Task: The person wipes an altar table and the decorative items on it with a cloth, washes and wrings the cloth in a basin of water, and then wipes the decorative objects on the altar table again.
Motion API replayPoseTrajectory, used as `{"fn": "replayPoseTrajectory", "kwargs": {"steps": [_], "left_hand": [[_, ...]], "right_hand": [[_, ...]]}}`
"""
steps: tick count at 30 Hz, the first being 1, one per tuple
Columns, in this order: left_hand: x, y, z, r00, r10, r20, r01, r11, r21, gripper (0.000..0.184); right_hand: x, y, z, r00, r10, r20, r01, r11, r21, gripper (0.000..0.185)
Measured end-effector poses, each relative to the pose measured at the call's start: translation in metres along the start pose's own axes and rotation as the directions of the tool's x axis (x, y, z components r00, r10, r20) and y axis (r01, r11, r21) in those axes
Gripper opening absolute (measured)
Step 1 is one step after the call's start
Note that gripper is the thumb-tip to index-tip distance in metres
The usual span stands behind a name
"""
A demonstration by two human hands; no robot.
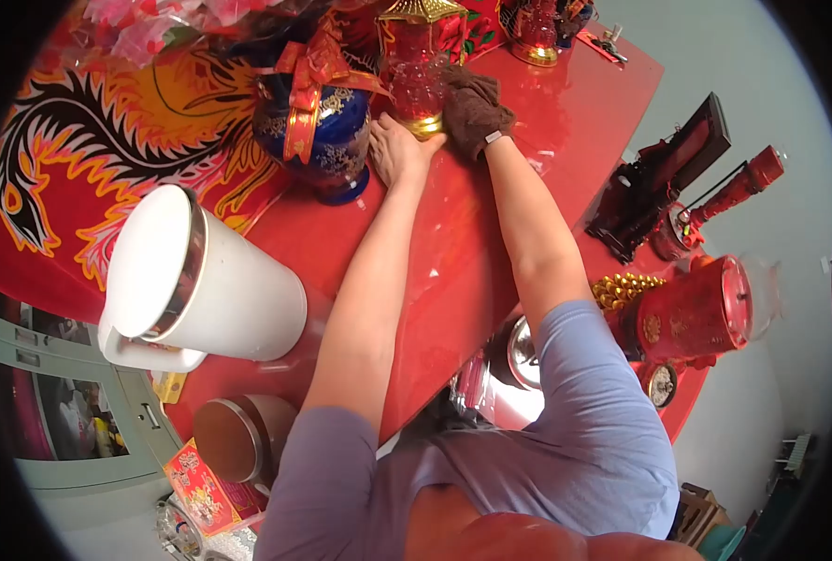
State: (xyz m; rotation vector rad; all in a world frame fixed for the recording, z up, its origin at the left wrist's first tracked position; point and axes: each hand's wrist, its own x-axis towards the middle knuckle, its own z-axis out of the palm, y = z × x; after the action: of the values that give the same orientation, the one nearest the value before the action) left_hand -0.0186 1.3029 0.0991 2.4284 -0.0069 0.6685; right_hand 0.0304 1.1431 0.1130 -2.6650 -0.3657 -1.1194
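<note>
A red glass lamp (pixel 414 70) with a gold top and gold base stands upright on the red table. My left hand (pixel 400 154) is at its gold base, thumb along the near side and fingers round the left; the fingertips are partly hidden. A brown cloth (pixel 477 105) is bunched over my right hand (pixel 495 138), pressed against the lamp's right side, and covers most of its fingers. Just left of my left hand stands a dark blue vase (pixel 337 140) with gold patterns and a red ribbon bow (pixel 318 75).
On the red table (pixel 435 271), a large white lidded jug (pixel 234 280) and a brown container (pixel 238 435) stand left of my arms. A second lamp (pixel 535 37) is at the back. To the right are a dark wooden stand (pixel 654 182) and a red lantern (pixel 692 309).
</note>
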Motion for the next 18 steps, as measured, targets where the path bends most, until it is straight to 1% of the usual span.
{"fn": "replayPoseTrajectory", "kwargs": {"steps": [2, 3, 5, 7, 8, 11, 12, 14, 15, 17, 18], "left_hand": [[0.002, -0.002, 0.003, 1.0, -0.009, 0.004, 0.009, 1.0, -0.004, 0.095], [0.0, 0.001, 0.0, 1.0, -0.013, 0.004, 0.013, 1.0, -0.005, 0.095], [-0.002, 0.005, -0.007, 0.998, -0.045, 0.043, 0.047, 0.998, -0.031, 0.086], [0.0, 0.006, -0.008, 0.997, -0.053, 0.047, 0.055, 0.998, -0.038, 0.08], [0.0, 0.003, -0.007, 0.996, -0.049, 0.075, 0.051, 0.998, -0.023, 0.069], [0.008, -0.012, 0.011, 0.996, -0.015, 0.092, 0.013, 1.0, 0.016, 0.067], [0.008, -0.01, -0.001, 0.986, -0.015, 0.169, 0.022, 0.999, -0.039, 0.068], [0.01, -0.017, -0.003, 0.973, 0.043, 0.228, -0.025, 0.996, -0.081, 0.073], [0.01, -0.022, -0.002, 0.965, 0.069, 0.254, -0.046, 0.994, -0.097, 0.076], [-0.001, -0.026, 0.009, 0.979, 0.083, 0.188, -0.074, 0.996, -0.051, 0.09], [-0.009, -0.023, 0.007, 0.986, 0.062, 0.154, -0.043, 0.991, -0.124, 0.087]], "right_hand": [[-0.02, -0.015, -0.009, 0.989, 0.005, -0.151, -0.008, 1.0, -0.019, 0.039], [-0.029, -0.02, -0.014, 1.0, -0.006, -0.024, 0.003, 0.995, -0.099, 0.039], [-0.044, -0.032, -0.02, 0.975, 0.001, 0.221, 0.054, 0.969, -0.243, 0.04], [-0.061, -0.044, -0.016, 0.996, -0.034, 0.078, 0.048, 0.982, -0.183, 0.041], [-0.066, -0.05, -0.013, 0.999, -0.051, 0.001, 0.05, 0.987, -0.153, 0.042], [-0.068, -0.072, -0.024, 0.966, 0.046, 0.255, -0.002, 0.985, -0.173, 0.041], [-0.072, -0.07, -0.02, 0.977, 0.029, 0.211, 0.011, 0.983, -0.185, 0.038], [-0.083, -0.064, -0.002, 0.991, -0.021, 0.13, 0.047, 0.979, -0.199, 0.034], [-0.084, -0.071, -0.008, 0.988, -0.04, 0.15, 0.061, 0.988, -0.139, 0.032], [-0.084, -0.088, -0.047, 0.98, -0.078, 0.182, 0.084, 0.996, -0.022, 0.03], [-0.087, -0.096, -0.071, 0.976, -0.091, 0.198, 0.086, 0.996, 0.034, 0.028]]}}
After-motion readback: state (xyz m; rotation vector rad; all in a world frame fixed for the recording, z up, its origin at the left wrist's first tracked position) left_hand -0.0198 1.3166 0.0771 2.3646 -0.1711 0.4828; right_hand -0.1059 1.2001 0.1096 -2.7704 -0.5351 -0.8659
